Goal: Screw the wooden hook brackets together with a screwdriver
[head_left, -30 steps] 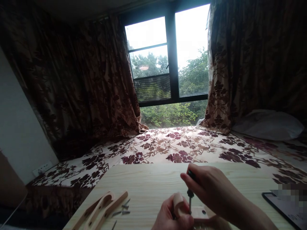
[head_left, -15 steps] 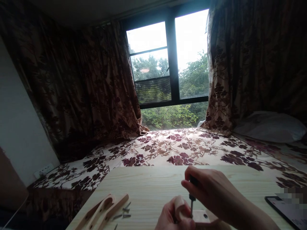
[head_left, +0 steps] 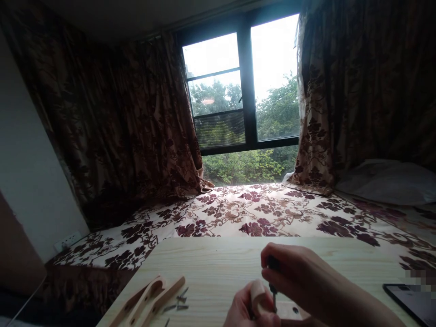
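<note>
My right hand (head_left: 289,268) is wrapped round the dark handle of a screwdriver (head_left: 273,288), held upright with its shaft pointing down. At the lower edge of the view, my left hand (head_left: 243,306) grips a pale wooden piece (head_left: 258,295) with a rounded, curved end. The screwdriver's tip comes down beside that curved end, close to my left fingers; what it touches is hidden. A flat part of wood with a dark hole (head_left: 294,310) shows beneath my right wrist. To the left lie several similar wooden pieces (head_left: 150,302) with holes, and several loose screws (head_left: 180,299) beside them.
Everything rests on a light wooden board (head_left: 200,259). A phone (head_left: 408,302) lies at its right side. Beyond the board spreads a floral cloth (head_left: 259,204) reaching to the window (head_left: 250,91). Patterned curtains (head_left: 153,118) hang on both sides, and a white pillow-like bundle (head_left: 388,181) sits at right.
The whole view has shifted slightly, so things appear a little further right. My right hand has tilted a little on the screwdriver handle; both hands keep their holds.
</note>
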`<state>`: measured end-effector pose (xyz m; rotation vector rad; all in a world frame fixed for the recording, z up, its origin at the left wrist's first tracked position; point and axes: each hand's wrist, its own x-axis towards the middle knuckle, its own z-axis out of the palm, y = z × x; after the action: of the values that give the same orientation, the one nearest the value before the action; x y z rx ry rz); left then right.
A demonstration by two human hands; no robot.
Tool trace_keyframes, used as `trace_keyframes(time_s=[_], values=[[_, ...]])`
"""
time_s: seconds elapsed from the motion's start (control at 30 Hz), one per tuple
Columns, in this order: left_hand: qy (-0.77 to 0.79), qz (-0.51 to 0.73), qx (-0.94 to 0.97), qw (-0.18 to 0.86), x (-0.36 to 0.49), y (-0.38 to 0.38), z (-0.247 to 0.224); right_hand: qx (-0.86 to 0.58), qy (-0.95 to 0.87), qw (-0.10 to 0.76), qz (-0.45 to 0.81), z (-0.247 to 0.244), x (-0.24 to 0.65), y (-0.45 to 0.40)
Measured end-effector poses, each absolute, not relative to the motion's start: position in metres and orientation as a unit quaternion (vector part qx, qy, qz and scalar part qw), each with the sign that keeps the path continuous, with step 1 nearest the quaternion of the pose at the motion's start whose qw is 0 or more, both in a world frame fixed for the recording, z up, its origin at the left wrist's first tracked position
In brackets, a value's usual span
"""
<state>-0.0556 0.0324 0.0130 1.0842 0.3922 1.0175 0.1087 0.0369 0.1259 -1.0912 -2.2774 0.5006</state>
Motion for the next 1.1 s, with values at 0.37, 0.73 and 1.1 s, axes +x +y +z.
trace_keyframes(time_s=[0.37, 0.73, 1.1], values=[[0.193, 0.454, 0.519, 0.698, -0.059, 0.038, 0.004, -0.467, -0.831, 0.284, 0.105, 0.119, 0.097, 0.04], [0.214, 0.45, 0.519, 0.694, -0.059, 0.036, 0.011, -0.435, -0.836, 0.274, 0.193, 0.127, 0.105, 0.039], [0.22, 0.434, 0.558, 0.672, -0.063, 0.039, 0.012, -0.421, -0.833, 0.308, 0.185, 0.124, 0.105, 0.037]])
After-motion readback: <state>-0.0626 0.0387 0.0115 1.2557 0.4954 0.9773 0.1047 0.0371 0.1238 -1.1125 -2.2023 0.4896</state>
